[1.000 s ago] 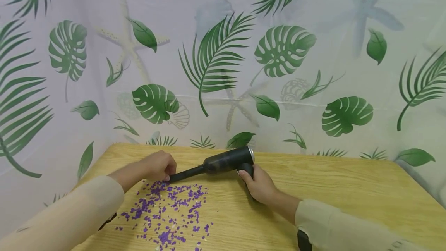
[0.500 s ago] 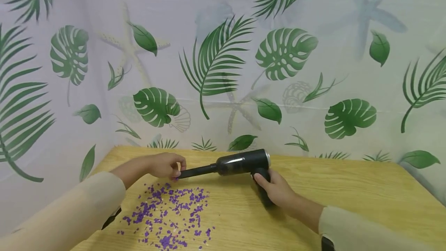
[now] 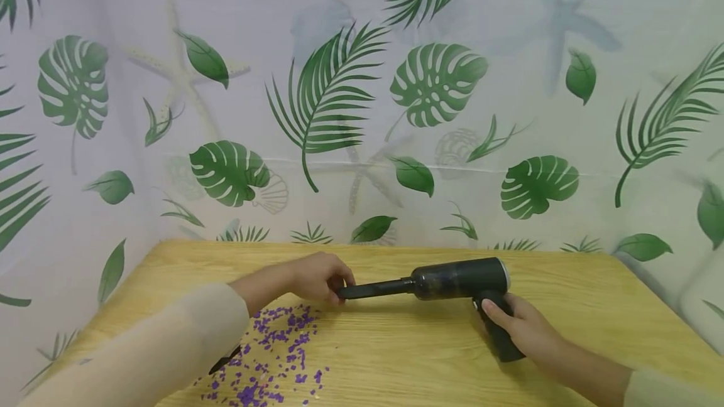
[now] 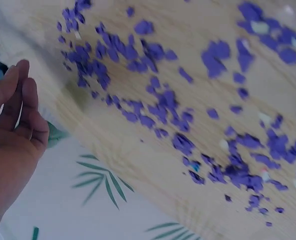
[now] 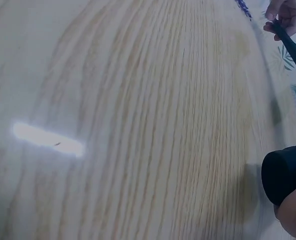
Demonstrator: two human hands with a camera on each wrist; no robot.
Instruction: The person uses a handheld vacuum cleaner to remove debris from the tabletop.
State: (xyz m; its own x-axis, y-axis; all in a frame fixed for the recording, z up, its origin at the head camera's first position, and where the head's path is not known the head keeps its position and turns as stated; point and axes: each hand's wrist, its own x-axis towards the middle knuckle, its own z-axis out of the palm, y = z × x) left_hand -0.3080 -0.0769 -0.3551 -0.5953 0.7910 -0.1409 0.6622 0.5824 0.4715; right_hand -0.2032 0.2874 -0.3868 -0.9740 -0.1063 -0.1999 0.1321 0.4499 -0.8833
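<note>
A black handheld vacuum cleaner (image 3: 460, 279) with a clear dust cup and a long thin nozzle is held level over the table in the head view. My right hand (image 3: 532, 328) grips its handle, the thumb near the top of the grip. At the other end, the fingers and thumb of my left hand (image 3: 318, 276) pinch the nozzle tip. In the left wrist view, purple paper bits (image 4: 162, 105) lie scattered over the tabletop beside that hand. The right wrist view catches the handle's round base (image 5: 280, 177) and part of my right hand (image 5: 295, 212).
The wood-grain table (image 3: 407, 357) reaches back to a white curtain (image 3: 362, 112) printed with green leaves. Purple bits cover its left front part, partly behind my left sleeve (image 3: 170, 338). A bright light reflection shows on the tabletop in the right wrist view.
The vacuum cleaner and both hands have moved right, away from the purple bits. Its nozzle has gone from slanting down at the bits to nearly level.
</note>
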